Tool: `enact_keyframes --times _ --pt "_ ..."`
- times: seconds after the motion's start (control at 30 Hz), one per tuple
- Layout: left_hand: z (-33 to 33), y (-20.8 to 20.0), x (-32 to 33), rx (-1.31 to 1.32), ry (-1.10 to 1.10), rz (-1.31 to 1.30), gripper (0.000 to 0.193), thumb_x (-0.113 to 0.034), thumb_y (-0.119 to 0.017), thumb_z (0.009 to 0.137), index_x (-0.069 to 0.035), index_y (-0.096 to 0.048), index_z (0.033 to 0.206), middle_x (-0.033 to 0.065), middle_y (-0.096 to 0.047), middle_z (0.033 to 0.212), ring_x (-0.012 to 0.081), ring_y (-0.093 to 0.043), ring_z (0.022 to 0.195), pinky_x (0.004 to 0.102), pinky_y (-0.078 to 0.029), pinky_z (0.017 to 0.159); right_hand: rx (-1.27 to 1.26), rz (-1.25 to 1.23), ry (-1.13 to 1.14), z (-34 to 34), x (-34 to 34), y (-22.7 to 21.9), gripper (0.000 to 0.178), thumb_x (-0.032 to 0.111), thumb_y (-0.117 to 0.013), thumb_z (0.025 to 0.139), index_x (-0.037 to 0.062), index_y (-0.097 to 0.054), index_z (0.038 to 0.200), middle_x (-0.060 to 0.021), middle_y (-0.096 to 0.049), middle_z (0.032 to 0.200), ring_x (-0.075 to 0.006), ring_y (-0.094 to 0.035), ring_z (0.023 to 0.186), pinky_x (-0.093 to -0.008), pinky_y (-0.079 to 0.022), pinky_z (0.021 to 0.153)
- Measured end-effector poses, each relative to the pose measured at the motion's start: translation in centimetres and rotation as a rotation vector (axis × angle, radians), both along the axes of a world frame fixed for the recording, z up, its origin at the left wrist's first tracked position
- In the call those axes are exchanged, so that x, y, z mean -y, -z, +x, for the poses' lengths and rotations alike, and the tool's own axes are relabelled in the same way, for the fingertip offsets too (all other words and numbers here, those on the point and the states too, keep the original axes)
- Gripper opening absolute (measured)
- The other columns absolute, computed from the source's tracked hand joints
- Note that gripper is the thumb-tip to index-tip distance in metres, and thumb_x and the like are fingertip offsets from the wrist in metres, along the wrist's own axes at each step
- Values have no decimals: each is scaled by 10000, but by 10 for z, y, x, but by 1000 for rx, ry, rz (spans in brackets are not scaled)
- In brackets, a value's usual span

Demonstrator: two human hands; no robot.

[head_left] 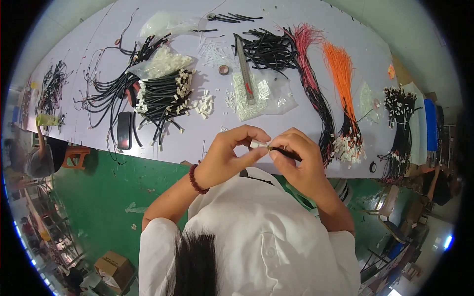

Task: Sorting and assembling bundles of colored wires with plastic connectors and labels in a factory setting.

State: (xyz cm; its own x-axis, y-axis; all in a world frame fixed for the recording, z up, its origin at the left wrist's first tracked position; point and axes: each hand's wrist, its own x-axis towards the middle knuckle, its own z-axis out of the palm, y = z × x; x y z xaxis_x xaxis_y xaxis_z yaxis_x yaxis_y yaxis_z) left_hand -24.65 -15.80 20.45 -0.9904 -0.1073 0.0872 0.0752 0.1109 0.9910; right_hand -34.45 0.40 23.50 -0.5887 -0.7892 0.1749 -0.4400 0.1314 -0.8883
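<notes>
Pinching white connector [256, 144], left hand [224, 158]; right hand [301, 165] grip clenched on black wire [289, 154].

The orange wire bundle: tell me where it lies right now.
In the head view the orange wire bundle lies on the right part of the table, fanned out beside the red and black wire bundle, its white connector ends near the table's front edge.

**Hands, pose**

Both forearms enter from below, elbows bent, converging at centre. Left hand [229, 155]: fingers curled, thumb and forefinger pinched together, bead bracelet at wrist. Right hand [301, 160]: fingers curled, tips pinched, facing the left. Fingertips of the two hands nearly touching. Short white sleeves.
</notes>
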Motion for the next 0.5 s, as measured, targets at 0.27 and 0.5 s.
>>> enact_keyframes --times 0.27,0.5 --pt "0 5 -1 -7 -5 168 146 -32 -591 864 33 -611 994 60 -618 937 111 -565 831 245 -462 746 302 51 -64 -5 -4 5 78 37 -600 817 -5 -542 849 -5 -517 775 -20 -442 614 -184 -341 513" --pt "0 8 -4 142 -40 323 140 -17 -584 862 34 -616 988 54 -620 903 100 -558 813 235 -461 721 285 84 -46 -4 2 3 85 18 -599 801 -4 -522 828 7 -518 716 -11 -416 575 -181 -312 488"
